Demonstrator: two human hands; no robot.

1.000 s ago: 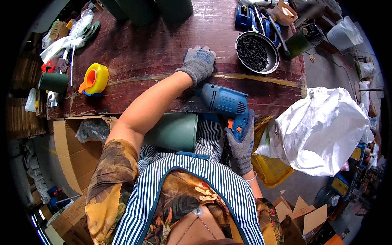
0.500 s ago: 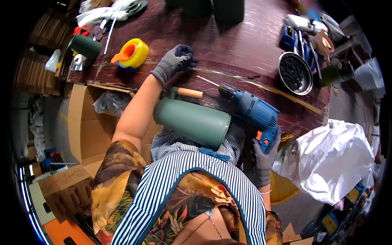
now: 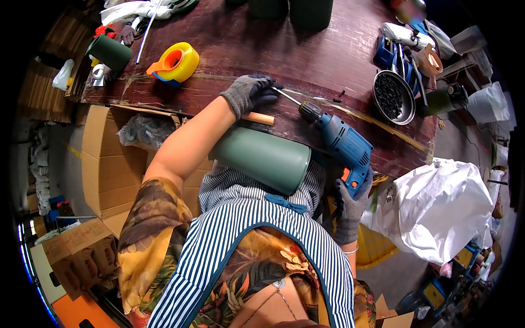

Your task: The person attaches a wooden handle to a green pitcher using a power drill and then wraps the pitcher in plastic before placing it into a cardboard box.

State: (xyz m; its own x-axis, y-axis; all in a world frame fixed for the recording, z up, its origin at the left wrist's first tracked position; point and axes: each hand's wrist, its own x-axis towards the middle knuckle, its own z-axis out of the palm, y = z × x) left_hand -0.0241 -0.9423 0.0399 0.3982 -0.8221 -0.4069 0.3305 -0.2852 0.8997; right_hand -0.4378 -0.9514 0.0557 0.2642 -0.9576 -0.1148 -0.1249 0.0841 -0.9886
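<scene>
My right hand [image 3: 351, 205], in a grey glove, grips a blue electric drill [image 3: 347, 143] by its handle. The drill's long bit points up and left toward my left hand [image 3: 252, 94]. That gloved hand has its fingers drawn together at the bit's tip; whatever they pinch is too small and dark to make out. Below it, a green cylindrical container [image 3: 263, 158] lies on its side across my lap against the table edge. A wooden handle [image 3: 258, 118] shows at the container's upper side, partly covered by my left hand.
On the dark red table [image 3: 246, 49] are a yellow and orange tape roll [image 3: 188, 61], a metal bowl of black screws [image 3: 389, 98] and a few loose screws [image 3: 339, 98]. More green containers [image 3: 310, 13] stand at the back. A cardboard box [image 3: 117, 164] is left, a white sack [image 3: 435, 208] right.
My left hand has moved down and right to the drill bit's tip, its fingers now beside it. The drill has shifted and tilted slightly; the green container stays on my lap.
</scene>
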